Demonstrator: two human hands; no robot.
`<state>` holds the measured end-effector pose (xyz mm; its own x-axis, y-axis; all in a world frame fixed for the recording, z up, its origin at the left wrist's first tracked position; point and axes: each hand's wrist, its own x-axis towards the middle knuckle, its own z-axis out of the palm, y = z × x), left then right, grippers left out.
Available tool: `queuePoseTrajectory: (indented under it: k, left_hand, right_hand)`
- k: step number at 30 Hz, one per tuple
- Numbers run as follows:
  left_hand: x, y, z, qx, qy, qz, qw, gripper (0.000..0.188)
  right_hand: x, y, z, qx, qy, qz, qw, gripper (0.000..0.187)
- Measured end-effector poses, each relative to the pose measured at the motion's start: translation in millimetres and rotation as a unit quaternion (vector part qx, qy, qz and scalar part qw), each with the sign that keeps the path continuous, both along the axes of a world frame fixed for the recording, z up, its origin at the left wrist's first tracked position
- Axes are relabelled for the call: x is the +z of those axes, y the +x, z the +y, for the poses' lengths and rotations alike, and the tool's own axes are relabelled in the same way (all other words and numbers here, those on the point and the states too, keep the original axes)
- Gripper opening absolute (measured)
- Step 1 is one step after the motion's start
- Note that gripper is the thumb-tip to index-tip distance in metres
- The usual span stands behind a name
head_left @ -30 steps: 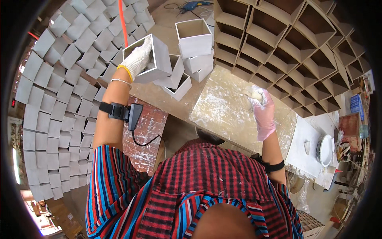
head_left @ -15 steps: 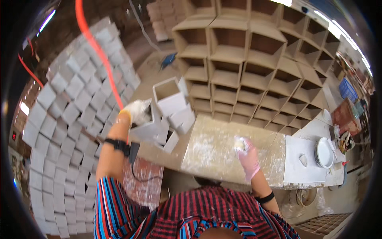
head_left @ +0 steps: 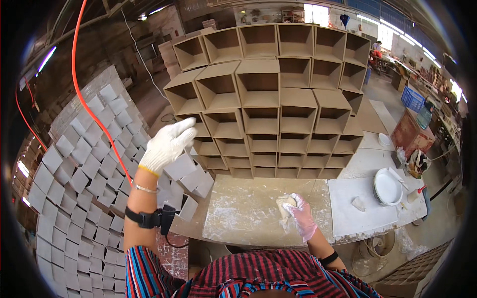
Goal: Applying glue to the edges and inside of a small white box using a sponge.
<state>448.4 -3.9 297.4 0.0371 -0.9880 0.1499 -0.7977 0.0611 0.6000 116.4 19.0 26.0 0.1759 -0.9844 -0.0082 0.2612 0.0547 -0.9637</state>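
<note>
My left hand (head_left: pixel 168 144), in a white knit glove with a yellow cuff, is raised beside the left side of a tall stack of brown open-fronted boxes (head_left: pixel 258 89). Its fingers are stretched out and nothing shows in them; whether they touch a box I cannot tell. Below and partly behind it are several pale grey boxes (head_left: pixel 202 183). Over the worktable (head_left: pixel 243 198), my right hand (head_left: pixel 302 221), in a thin pink glove, is closed on a crumpled whitish cloth (head_left: pixel 285 204). White smears cover the tabletop around it.
Many pale boxes (head_left: pixel 74 188) are piled at the left. An orange hose (head_left: pixel 94 116) hangs down past my left arm. At the right, a white sheet (head_left: pixel 343 196) bears a white bucket (head_left: pixel 387 187) and a small pale piece (head_left: pixel 357 202). A red-capped bottle (head_left: pixel 415 193) stands beside the bucket.
My left hand has left the pale grey boxes and risen toward the brown stack. My right hand still holds the cloth, which now hangs more loosely. The view has tilted upward.
</note>
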Motion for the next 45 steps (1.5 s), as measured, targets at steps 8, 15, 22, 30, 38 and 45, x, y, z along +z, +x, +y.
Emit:
queuePoseTrajectory:
  k: [8,15,22,30,38,45]
  left_hand:
    - [-3,-125,-95,-0.142,-0.081,0.358,0.919,0.056]
    - [3,-194,-123,0.024,-0.134,0.126,0.983,0.083]
    - [22,-196,-89,-0.017,-0.091,-0.088,0.992,0.076]
    - [36,-210,-64,-0.119,-0.180,0.087,0.973,0.064]
    - [44,-283,-113,-0.141,-0.206,0.131,0.960,0.052]
    - [65,-423,-196,-0.206,-0.194,0.154,0.947,0.057]
  right_hand:
    - [-34,-56,17,-0.024,0.038,0.056,0.997,0.037]
    - [-28,-108,55,-0.068,0.071,-0.098,0.990,0.036]
    - [-38,-132,115,-0.110,0.079,-0.040,0.990,0.031]
    - [-40,-163,115,-0.180,0.080,-0.129,0.972,0.028]
    - [-30,-218,66,-0.085,0.092,-0.055,0.991,0.030]
    - [-22,-321,46,-0.002,0.119,-0.113,0.986,0.036]
